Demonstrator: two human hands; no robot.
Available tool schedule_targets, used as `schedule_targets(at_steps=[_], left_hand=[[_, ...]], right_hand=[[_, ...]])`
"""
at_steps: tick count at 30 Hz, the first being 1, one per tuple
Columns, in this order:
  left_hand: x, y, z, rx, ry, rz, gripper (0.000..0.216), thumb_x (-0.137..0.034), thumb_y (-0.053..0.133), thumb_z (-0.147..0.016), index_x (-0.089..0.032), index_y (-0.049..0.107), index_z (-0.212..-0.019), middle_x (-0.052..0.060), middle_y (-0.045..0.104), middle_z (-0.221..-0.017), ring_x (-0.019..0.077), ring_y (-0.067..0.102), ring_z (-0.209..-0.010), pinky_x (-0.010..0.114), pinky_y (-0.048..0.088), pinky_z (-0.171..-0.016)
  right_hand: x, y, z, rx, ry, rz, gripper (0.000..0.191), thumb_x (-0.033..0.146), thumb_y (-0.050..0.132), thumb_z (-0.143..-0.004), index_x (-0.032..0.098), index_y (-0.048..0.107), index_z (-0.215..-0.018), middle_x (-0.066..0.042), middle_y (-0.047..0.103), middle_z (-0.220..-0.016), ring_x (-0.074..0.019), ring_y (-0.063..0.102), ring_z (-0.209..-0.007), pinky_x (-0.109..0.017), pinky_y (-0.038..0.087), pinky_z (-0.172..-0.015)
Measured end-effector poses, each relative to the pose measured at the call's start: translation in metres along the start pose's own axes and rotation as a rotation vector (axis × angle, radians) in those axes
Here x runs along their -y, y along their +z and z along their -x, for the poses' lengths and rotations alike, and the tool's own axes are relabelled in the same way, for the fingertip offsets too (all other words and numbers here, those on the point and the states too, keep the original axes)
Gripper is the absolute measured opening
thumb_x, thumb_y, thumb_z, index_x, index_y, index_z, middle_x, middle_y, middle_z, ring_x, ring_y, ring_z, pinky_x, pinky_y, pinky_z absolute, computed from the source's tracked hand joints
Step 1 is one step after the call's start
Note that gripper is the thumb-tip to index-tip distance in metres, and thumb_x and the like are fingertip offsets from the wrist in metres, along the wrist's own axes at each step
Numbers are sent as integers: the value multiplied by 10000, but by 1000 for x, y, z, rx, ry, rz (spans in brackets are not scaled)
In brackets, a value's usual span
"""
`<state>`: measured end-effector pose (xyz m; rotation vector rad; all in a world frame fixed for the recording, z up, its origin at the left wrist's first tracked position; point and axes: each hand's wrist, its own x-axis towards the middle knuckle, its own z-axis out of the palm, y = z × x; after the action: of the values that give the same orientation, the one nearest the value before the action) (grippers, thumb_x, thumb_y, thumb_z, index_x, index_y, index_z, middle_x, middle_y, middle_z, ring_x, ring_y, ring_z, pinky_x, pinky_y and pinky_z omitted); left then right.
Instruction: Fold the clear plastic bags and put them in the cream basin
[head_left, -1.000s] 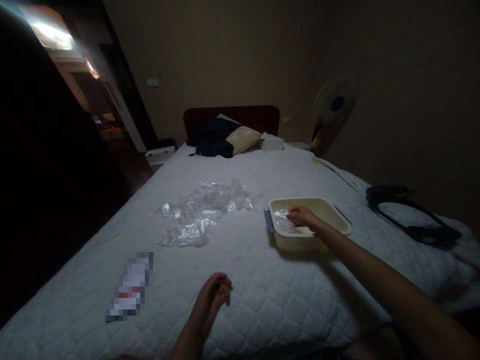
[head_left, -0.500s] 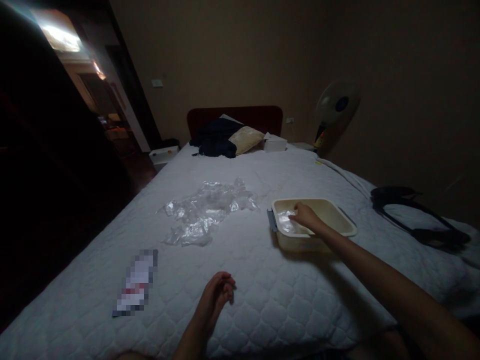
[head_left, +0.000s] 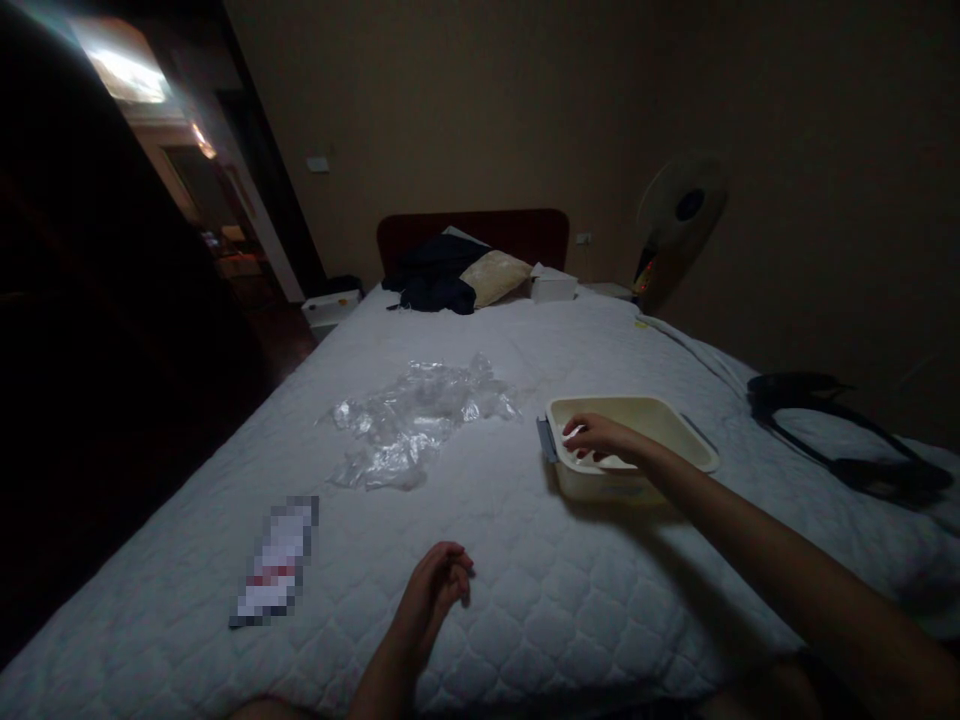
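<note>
My right hand (head_left: 604, 438) reaches over the rim into a cream plastic bin (head_left: 626, 485) with grey side clips. Its fingers are apart and point down toward the bin's left end. Some clear plastic shows faintly beneath them, mostly covered by the hand. Nearer to me, my left hand (head_left: 442, 580) rests on the white quilted bed (head_left: 555, 610), its fingers loosely curved with nothing in them. Left of the bin, crumpled clear plastic bags (head_left: 420, 415) lie spread on the bed.
A blurred white packet (head_left: 276, 562) lies front left. Black straps (head_left: 847, 440) lie on the right. Dark clothes (head_left: 435, 280), a beige pillow (head_left: 495, 278) and a white box (head_left: 553, 287) sit by the headboard (head_left: 525, 230). A fan (head_left: 682, 205) stands back right.
My right hand has lowered and shifted slightly left inside the bin. Its pinched fingers have spread off the clear plastic there. My left hand has stayed put.
</note>
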<state>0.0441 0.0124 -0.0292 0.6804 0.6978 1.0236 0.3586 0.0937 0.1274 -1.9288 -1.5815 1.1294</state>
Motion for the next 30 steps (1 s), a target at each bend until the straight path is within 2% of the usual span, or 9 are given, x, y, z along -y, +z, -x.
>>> schedule_targets(at_steps=[4,13,15,19,21,24,30], left_hand=[[2,-2,-2,-6,-5,-5,270,-392,565,-738,-134,557,-816,64,611,-714,122,518,-522,252,410,-460],[3,-3,-3,2,17,-4,270,-387,573,-729,-130,561,-811,63,606,-707,127,517,-511,258,410,-442],[3,-3,-2,15,20,-8,261,-380,559,-743,-129,562,-816,66,608,-715,128,521,-516,260,412,-447],[3,-2,-1,18,18,-15,246,-365,543,-762,-128,562,-828,73,611,-731,126,529,-530,253,414,-458],[3,-3,-2,16,20,-9,248,-367,552,-755,-129,562,-825,71,611,-727,125,529,-528,250,414,-456],[5,-5,-4,14,13,-2,261,-377,567,-742,-127,562,-816,71,609,-715,124,523,-515,250,413,-447],[7,-7,-5,19,15,-3,262,-381,558,-748,-129,561,-821,70,606,-718,124,518,-514,254,417,-444]], right_hand=[[-5,0,-7,-70,2,101,275,127,580,-655,135,551,-928,-25,614,-666,-96,556,-528,-163,355,-430],[-19,8,-20,-118,124,268,281,38,482,-684,91,544,-953,-55,636,-637,-123,595,-531,-189,418,-483],[-20,11,-21,-144,119,351,277,33,483,-684,70,544,-952,-101,647,-711,-155,613,-600,-204,418,-504],[-21,13,-26,-190,55,516,238,60,535,-702,69,564,-938,-176,605,-965,-231,570,-907,-244,423,-664],[-18,12,-28,-169,43,560,223,153,546,-770,95,559,-985,-145,571,-1041,-223,538,-966,-291,432,-743],[-11,11,-31,-99,64,568,301,305,513,-827,152,515,-1087,-72,536,-1097,-193,545,-940,-372,463,-774],[5,14,-24,4,96,466,321,323,506,-829,146,513,-1097,-65,530,-1111,-202,547,-934,-381,470,-771]])
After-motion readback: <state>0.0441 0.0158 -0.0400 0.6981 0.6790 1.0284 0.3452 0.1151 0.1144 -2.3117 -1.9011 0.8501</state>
